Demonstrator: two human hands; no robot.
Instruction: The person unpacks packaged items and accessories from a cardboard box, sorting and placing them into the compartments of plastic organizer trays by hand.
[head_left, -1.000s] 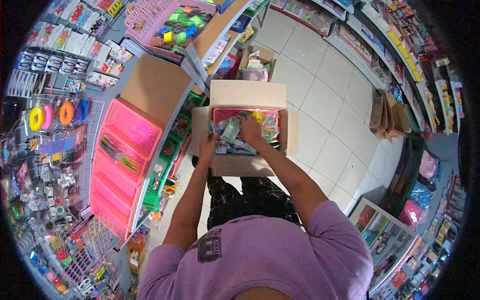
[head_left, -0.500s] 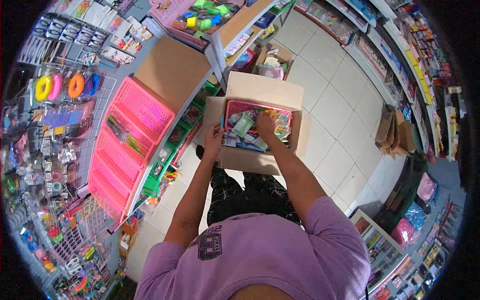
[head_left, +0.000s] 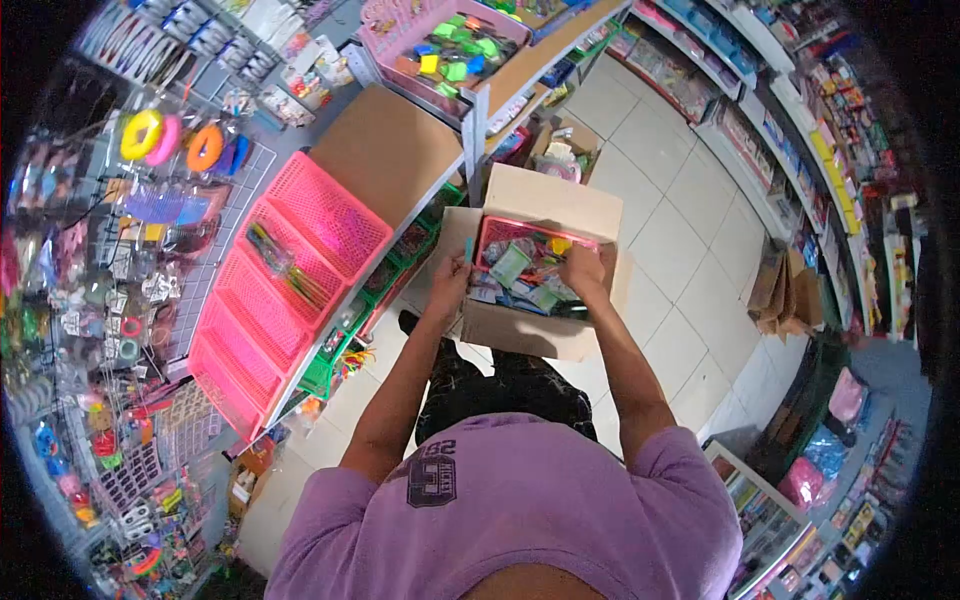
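Note:
An open cardboard box stands in front of me, with a pink plastic basket inside it. Small packaged goods fill the basket, among them a green-and-white packet and a yellow item. My right hand reaches into the right end of the box, its fingers curled down among the goods; what they grip is hidden. At the left side of the box, my left hand has its fingers closed around a thin teal item, whose kind is too small to make out.
Pink baskets line the shelf at left, one with slim colourful packs. Green baskets sit below. Hanging goods cover the left wall rack. Another filled box lies beyond mine. Folded cardboard leans by the right shelves.
The view has shifted, so the box and shelves appear farther right. My right hand has moved toward the right end of the basket, and goods there lie differently. My left hand stays by the box's left side.

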